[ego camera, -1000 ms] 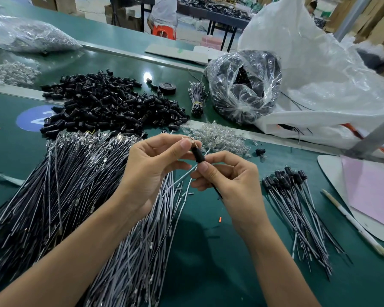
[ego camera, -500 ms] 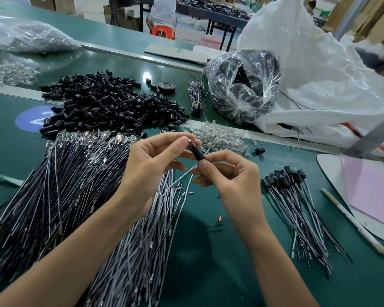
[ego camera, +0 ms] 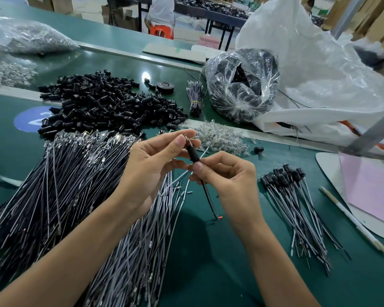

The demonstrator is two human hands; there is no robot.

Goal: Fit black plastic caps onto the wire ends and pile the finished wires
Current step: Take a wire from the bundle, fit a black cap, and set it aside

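— Left hand (ego camera: 151, 165) pinching small black tubular plastic cap (ego camera: 192, 152); right hand (ego camera: 228, 182) clamped on thin black wire (ego camera: 207, 196) beneath; progress?
— Early: small capped-wire pile (ego camera: 293, 191) right; large uncapped heap (ego camera: 60, 185) left.

The green bench (ego camera: 208, 262) carried a wide fan of uncapped wires (ego camera: 53, 196) at the left, a heap of black caps (ego camera: 106, 107) beyond it, clear bulbs (ego camera: 220, 136) beside those — and, at the right, a small pile of capped wires (ego camera: 297, 207) near a white pen (ego camera: 353, 220).
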